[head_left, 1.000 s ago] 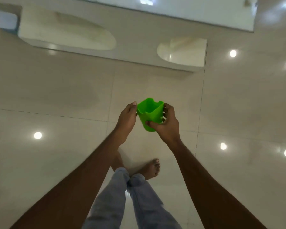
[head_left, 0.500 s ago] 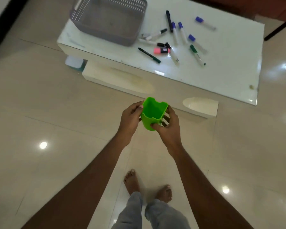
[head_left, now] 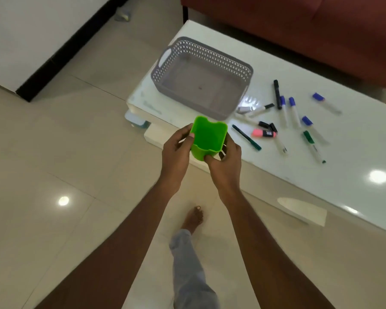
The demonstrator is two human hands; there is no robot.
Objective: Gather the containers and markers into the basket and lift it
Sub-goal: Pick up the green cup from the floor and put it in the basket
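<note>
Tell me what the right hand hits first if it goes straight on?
Probably the grey basket; the right hand, gripping the green container, points toward its near wall, though depth is unclear.

The table (head_left: 343, 175) runs off the right edge; the farthest marker (head_left: 326, 103) is blurred.
</note>
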